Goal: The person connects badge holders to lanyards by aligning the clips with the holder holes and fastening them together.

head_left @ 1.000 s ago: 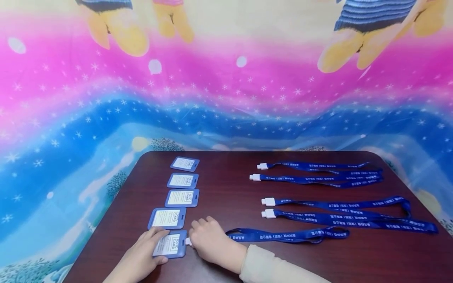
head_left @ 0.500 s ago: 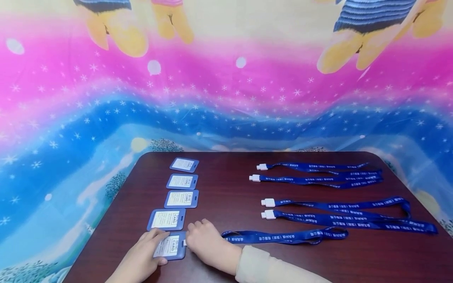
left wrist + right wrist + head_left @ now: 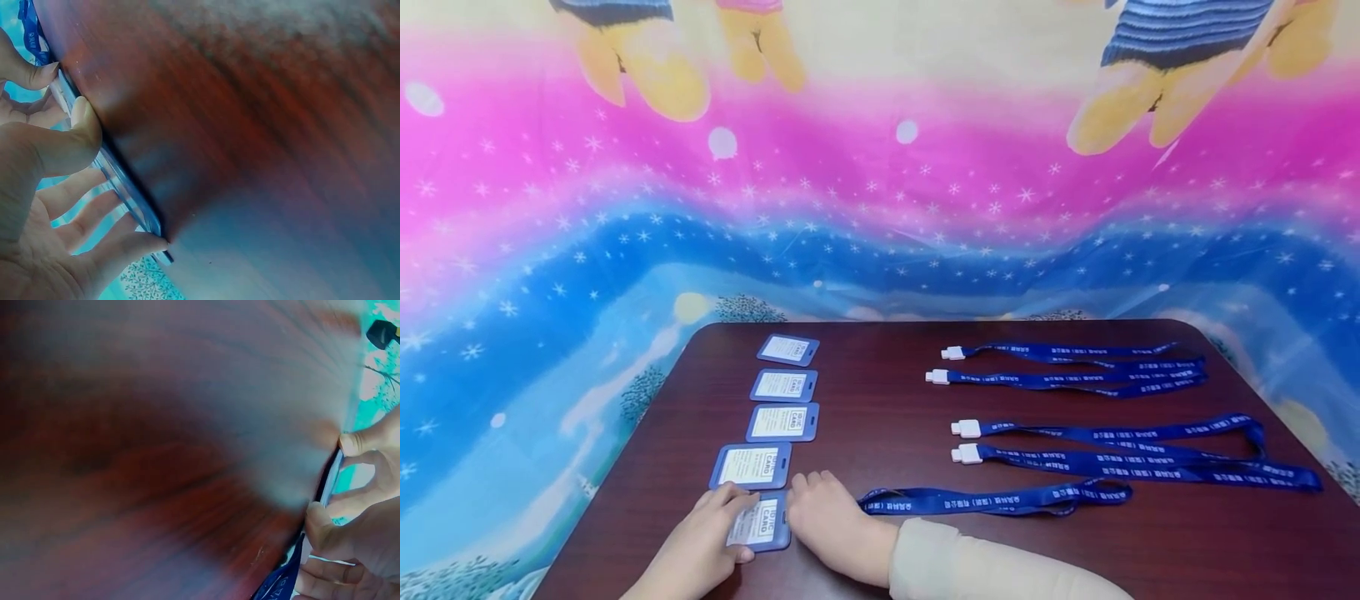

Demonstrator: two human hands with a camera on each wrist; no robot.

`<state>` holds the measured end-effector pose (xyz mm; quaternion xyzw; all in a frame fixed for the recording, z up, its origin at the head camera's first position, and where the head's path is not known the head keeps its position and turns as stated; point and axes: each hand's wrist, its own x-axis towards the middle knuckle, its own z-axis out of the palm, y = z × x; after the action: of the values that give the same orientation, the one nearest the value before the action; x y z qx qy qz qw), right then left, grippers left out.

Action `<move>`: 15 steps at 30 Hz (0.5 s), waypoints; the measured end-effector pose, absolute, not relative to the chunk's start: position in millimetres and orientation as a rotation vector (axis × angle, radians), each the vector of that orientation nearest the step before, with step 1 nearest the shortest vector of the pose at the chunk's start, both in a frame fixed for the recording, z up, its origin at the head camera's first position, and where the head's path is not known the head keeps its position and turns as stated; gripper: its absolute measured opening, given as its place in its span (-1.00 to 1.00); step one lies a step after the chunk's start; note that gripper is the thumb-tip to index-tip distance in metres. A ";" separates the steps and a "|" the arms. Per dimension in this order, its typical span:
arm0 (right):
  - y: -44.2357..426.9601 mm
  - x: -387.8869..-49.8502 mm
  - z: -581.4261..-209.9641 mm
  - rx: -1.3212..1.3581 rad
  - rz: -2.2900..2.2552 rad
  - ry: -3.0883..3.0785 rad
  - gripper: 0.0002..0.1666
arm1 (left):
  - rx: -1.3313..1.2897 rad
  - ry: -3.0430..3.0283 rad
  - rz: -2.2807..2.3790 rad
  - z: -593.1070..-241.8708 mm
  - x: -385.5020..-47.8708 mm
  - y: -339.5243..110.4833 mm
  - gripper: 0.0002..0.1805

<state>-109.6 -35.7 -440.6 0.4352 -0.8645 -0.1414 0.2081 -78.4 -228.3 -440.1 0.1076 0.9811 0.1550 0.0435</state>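
Note:
My left hand [image 3: 700, 533] grips a blue-framed ID badge holder [image 3: 766, 527] by its near and far long edges, thumb on the near one. The holder lies on the table with its slotted end to the right. At that end, my right hand [image 3: 835, 527] pinches the clip end of a blue lanyard [image 3: 1000, 502], whose strap trails off to the right. The white clip is hidden by the fingers in the head view. In the left wrist view the holder's edge [image 3: 134, 187] runs between thumb and fingers. The right wrist view shows the strap [image 3: 281, 582] below the right thumb.
Several more badge holders [image 3: 782, 422] form a column beyond the left hand. On the right, several blue lanyards [image 3: 1067, 379] with white clips [image 3: 967, 454] pointing left lie on the dark wooden table [image 3: 880, 400]. A printed cloth [image 3: 880, 183] hangs behind.
My right hand has slid left with the lanyard up to the badge holder's slotted end, and the white clip has gone out of sight. The left hand keeps its grip on the holder.

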 end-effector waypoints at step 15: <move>-41.5 -104.9 -439.2 1.209 -0.476 -2.419 -0.83 | 0.341 2.981 0.450 -436.3 -78.4 -226.9 -0.46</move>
<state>-104.9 -41.5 -439.2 0.4318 -0.8637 -0.1699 0.1967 -78.4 -226.9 -436.3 0.1121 0.9812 0.1480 0.0537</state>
